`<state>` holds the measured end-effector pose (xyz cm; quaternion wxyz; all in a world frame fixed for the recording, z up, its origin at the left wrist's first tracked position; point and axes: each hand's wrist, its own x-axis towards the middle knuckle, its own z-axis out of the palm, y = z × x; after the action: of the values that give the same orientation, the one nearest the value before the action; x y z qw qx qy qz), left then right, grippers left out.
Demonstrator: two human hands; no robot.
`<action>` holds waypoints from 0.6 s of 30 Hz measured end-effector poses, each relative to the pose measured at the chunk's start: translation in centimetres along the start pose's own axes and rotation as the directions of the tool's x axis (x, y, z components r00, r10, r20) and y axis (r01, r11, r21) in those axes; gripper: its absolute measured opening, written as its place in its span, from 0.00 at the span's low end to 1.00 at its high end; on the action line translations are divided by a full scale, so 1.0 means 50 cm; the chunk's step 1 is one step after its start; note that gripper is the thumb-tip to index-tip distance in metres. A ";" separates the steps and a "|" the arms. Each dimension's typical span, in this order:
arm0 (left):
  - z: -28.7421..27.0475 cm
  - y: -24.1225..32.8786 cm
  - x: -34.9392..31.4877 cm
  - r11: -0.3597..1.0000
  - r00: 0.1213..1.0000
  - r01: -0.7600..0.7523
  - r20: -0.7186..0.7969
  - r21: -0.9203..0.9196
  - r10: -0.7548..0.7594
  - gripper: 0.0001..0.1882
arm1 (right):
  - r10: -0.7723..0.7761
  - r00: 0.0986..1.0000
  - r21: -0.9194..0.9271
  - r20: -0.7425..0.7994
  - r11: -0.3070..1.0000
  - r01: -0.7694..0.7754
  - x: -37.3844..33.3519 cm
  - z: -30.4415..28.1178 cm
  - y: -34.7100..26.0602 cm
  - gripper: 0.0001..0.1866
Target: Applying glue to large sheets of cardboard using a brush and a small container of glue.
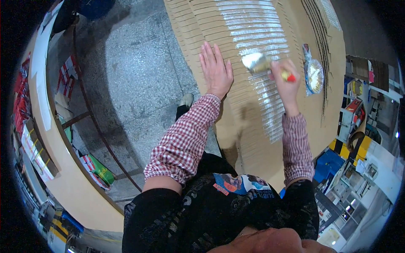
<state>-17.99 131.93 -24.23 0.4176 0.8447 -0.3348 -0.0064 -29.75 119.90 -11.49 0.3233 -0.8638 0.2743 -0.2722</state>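
Note:
Overlapping brown cardboard sheets [261, 156] lie fanned in a staggered row, with shiny, clear-looking strips [257, 27] along their middle. My left hand [216, 71] rests flat on the sheets' left side, fingers stretched out. In my right hand [287, 80] is a tool with a shiny metal-looking head [254, 62] and a yellow, red-ended handle. Its head is over the shiny strips and blurred, so I cannot tell its exact kind or whether it touches them. To the right of this hand lies a clear plastic bag [314, 76] with something pale yellow inside.
A long tan table [80, 185] curves along the left, with a dark metal frame [95, 122] beside it. Speckled floor [139, 63] lies between. At the lower right are a blue bin [329, 164] and a cluttered bench [363, 168]. Another cardboard stack edge [322, 38] runs along the right.

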 end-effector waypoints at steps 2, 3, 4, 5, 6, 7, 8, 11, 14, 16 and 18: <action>-0.014 -0.016 -0.006 0.999 1.000 0.017 -0.001 0.035 -0.016 0.35 | 0.037 0.994 -0.047 0.099 0.998 -0.033 -0.073 -0.032 -0.009 0.09; -0.018 -0.017 -0.006 0.999 1.000 0.017 -0.003 0.041 -0.017 0.36 | 0.036 0.994 -0.045 0.103 0.999 -0.032 -0.099 -0.055 -0.021 0.09; -0.017 -0.017 -0.004 0.999 1.000 0.015 -0.006 0.044 -0.015 0.36 | 0.145 0.983 -0.018 0.114 0.989 -0.144 -0.121 -0.077 -0.029 0.09; -0.018 -0.017 -0.003 0.999 1.000 0.016 -0.008 0.047 -0.016 0.36 | 0.252 0.959 0.010 0.130 0.967 -0.255 -0.130 -0.086 -0.032 0.09; -0.015 -0.015 -0.002 0.999 1.000 0.015 -0.007 0.047 -0.014 0.36 | 0.255 0.959 0.010 0.122 0.966 -0.258 -0.118 -0.084 -0.039 0.09; -0.015 -0.019 -0.007 0.999 1.000 0.016 -0.002 0.051 -0.016 0.36 | 0.142 0.988 -0.019 0.063 0.990 -0.141 -0.088 -0.069 -0.054 0.09; -0.012 -0.018 -0.007 0.999 1.000 0.009 0.005 0.048 -0.010 0.36 | 0.024 1.000 -0.061 0.005 0.998 -0.024 -0.056 -0.055 -0.067 0.09; 0.007 -0.009 -0.003 0.999 1.000 -0.008 -0.025 0.036 0.009 0.35 | 0.013 0.996 0.094 -0.091 0.996 -0.005 0.011 0.001 -0.057 0.09; 0.004 -0.001 0.001 1.000 0.999 -0.008 -0.032 0.027 0.009 0.34 | 0.015 1.000 0.033 0.011 0.999 -0.015 -0.026 -0.003 -0.018 0.09; -0.005 -0.014 -0.002 0.998 0.999 -0.011 -0.038 0.057 0.013 0.34 | 0.129 0.991 0.055 0.037 0.990 -0.131 -0.112 -0.038 -0.005 0.08; -0.009 -0.020 -0.005 0.998 0.999 -0.008 -0.046 0.059 0.011 0.33 | 0.102 0.987 -0.017 0.125 0.995 -0.100 -0.194 -0.090 -0.019 0.07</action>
<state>-17.47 132.82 -24.73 0.4001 0.8549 -0.3293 0.0249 -39.19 124.99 -10.77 0.3486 -0.8659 0.2983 -0.1992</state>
